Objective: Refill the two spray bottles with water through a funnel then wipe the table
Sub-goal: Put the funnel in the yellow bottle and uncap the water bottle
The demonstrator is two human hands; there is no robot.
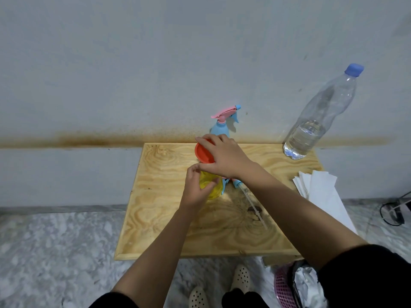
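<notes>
Plywood table [169,230] against grey wall. Left hand [196,187] wrapped around yellow spray bottle [211,185] mid-table, bracing it upright. Right hand [222,155] arched over from above, fingers clamped on red funnel [203,152] at the neck, probably seating it. Removed sprayer head [244,194] lying just beside; water bottle [315,121] capped at far right corner; blue spray bottle [220,127] behind; paper towels [320,185] at right edge.

Pale plywood table [222,236] with swirling tan grain and a dark stain near its middle. Yellow translucent spray bottle [212,190] topped by an orange-red funnel [203,152]. Light-blue spray bottle [220,128] with pink trigger head. Clear water bottle [315,116] with blue cap. White paper towels [322,190]. Grey wall [155,63] with a rust-brown streak. Grey-and-white marbled floor [55,252]. Pink perforated basket [282,290]. Cream dotted shoes [241,278].
</notes>
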